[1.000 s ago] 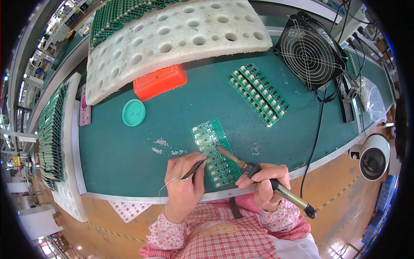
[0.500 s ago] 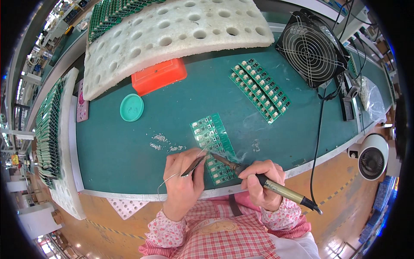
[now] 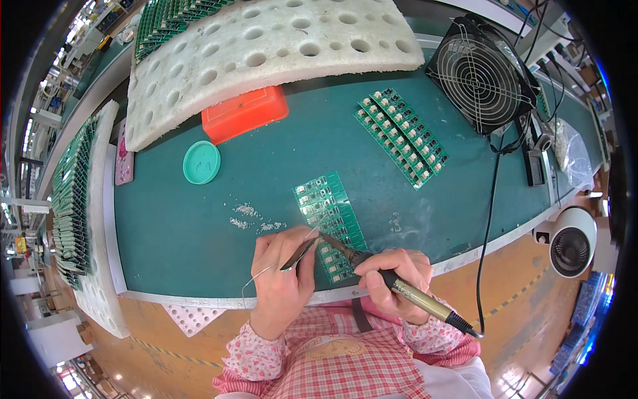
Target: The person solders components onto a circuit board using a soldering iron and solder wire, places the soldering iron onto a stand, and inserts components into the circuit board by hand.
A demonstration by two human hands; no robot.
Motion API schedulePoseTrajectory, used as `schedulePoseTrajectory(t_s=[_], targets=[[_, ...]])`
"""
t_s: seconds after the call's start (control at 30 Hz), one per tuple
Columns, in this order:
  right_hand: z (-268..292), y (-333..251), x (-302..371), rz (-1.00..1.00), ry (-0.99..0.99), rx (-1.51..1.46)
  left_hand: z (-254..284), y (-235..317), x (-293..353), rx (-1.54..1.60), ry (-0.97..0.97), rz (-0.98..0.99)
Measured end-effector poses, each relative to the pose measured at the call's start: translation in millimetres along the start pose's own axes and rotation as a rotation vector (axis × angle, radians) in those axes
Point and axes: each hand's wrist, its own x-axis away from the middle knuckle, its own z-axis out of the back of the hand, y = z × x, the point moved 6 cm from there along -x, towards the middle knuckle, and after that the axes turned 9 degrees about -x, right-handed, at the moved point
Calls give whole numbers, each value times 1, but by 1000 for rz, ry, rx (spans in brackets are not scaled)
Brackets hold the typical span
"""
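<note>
A green circuit board panel (image 3: 340,211) with rows of small parts lies near the front edge of the bench. My left hand (image 3: 274,292) is closed on dark metal tweezers (image 3: 299,254), their tips at the panel's left side. A thin solder wire (image 3: 247,284) also runs through this hand and trails in a loop beside it. In my right hand (image 3: 399,276) is a soldering iron (image 3: 425,302), gripped like a pen. Its tip meets the panel close to the tweezer tips; the exact contact point is too small to make out.
Small loose parts (image 3: 246,210) lie left of the panel, near a green round lid (image 3: 201,163) and a red box (image 3: 244,114). Two more board strips (image 3: 402,138) lie further back. A black fan (image 3: 480,83) and white foam block (image 3: 279,43) stand behind. The iron's cord (image 3: 490,226) hangs right.
My right hand and the soldering iron have shifted slightly left, the tip drawing nearer the tweezers. My left hand stays nearly still. Smoke over the panel has thinned and drifted right.
</note>
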Motion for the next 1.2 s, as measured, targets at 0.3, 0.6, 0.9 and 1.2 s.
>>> schedulePoseTrajectory(t_s=[0.3, 0.6, 0.9, 1.2], targets=[[-3, -10, -7, 66, -75, 6, 0, -1, 1, 9, -2, 7], [-3, -9, -6, 90, -52, 38, 0, -2, 2, 5, -3, 14], [11, -8, 8, 78, 108, 44, 1, 0, 0, 15, -9, 37], [7, -8, 11, 80, 150, 117, 3, 0, 2, 22, 14, 25]])
